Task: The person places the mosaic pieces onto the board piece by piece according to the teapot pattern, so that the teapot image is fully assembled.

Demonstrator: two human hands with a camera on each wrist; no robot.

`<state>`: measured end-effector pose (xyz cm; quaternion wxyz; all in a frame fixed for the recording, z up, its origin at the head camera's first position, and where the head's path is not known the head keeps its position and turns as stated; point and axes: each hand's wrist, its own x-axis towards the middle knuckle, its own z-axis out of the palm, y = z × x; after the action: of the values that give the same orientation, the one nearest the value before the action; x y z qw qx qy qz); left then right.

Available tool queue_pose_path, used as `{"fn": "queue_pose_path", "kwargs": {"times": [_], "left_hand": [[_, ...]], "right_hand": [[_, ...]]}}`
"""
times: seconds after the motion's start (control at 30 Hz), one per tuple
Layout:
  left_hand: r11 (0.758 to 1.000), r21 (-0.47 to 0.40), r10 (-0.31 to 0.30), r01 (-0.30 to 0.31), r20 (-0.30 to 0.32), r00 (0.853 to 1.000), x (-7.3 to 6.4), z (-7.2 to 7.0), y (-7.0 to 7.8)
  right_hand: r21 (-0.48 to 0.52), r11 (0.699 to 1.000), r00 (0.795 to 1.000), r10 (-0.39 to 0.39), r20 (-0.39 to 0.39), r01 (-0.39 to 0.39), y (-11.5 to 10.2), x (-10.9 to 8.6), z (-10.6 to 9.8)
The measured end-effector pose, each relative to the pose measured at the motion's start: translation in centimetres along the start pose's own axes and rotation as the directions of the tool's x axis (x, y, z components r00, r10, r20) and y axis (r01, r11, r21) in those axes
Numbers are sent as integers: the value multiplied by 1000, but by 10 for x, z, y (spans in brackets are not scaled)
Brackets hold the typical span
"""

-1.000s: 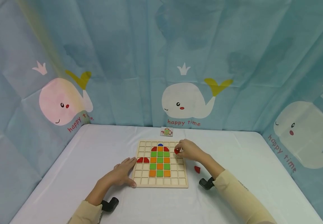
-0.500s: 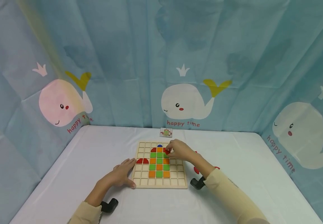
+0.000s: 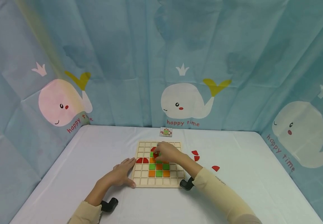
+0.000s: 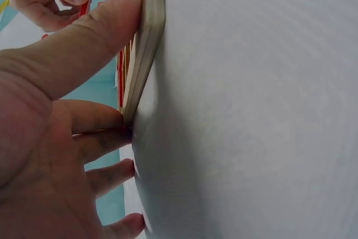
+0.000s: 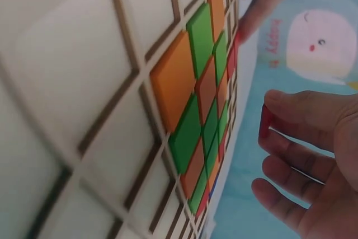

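A wooden grid board [image 3: 175, 181] lies on the table, with orange and green square tiles [image 3: 159, 173] filling its middle columns. Two red quarter-circle pieces [image 3: 142, 160] sit side by side at its left. My right hand [image 3: 168, 152] is over the upper middle of the board and pinches a red piece [image 5: 263, 122] between thumb and index finger, raised off the board in the right wrist view. It covers some tiles beneath. My left hand [image 3: 123, 173] rests against the board's left edge with fingers extended, its thumb [image 4: 92, 43] on the edge at the near corner.
Loose red quarter-circle pieces lie right of the board: two close together [image 3: 196, 158] and one farther out [image 3: 216, 168]. A small pattern card [image 3: 165, 132] lies behind the board. A blue whale-print curtain [image 3: 122, 93] hangs around the table's back and sides.
My right hand has moved left across the board, carrying the red piece from the right side to the upper middle. Loose red pieces are uncovered at right. The left hand stays still.
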<state>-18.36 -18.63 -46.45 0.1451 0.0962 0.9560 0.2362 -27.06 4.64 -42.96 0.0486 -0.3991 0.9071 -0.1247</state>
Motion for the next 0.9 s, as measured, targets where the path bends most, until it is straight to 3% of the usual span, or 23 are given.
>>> {"fn": "queue_pose_path", "kwargs": {"times": [0.23,0.9], "left_hand": [[1000,-11,7,-7,8,1000,2,0,-3],[1000,-23,1,0,37,999,4,-1,-4]], "right_hand": [[-1,1000,1000,-19,-4,19,-10,7,7],[8,999,996,45,73,-45,-32,20,31]]}}
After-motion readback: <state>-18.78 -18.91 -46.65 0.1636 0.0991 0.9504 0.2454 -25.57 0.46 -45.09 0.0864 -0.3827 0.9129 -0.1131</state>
